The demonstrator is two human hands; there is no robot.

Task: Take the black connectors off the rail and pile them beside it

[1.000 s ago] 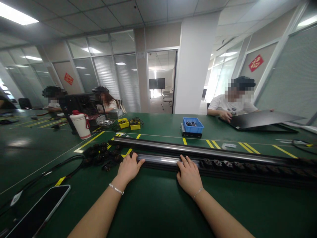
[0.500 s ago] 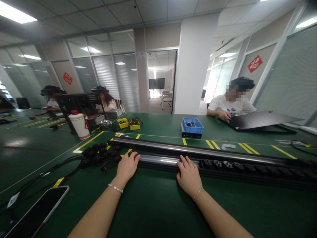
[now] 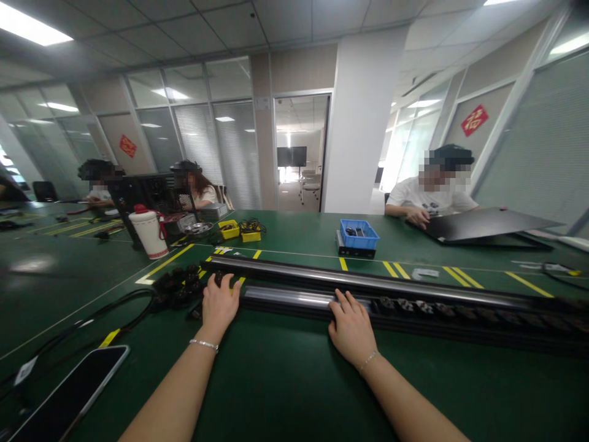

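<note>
Black rail (image 3: 414,301) with silver strip lies lengthwise across green surface (image 3: 285,380), near its front half. Right hand (image 3: 352,328) rests flat on rail, fingers (image 3: 343,301) spread loosely, gripping nothing. Left hand (image 3: 219,302) at rail's left end, fingers extended onto heap of black plugs (image 3: 179,283); whether pinching one, cannot tell. Phone (image 3: 69,396) lies near left forearm.

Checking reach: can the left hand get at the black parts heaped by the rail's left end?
Probably yes. The left hand already lies at the edge of the black parts, fingers pointing into the heap, with nothing between them. The right hand rests on the rail.
</note>
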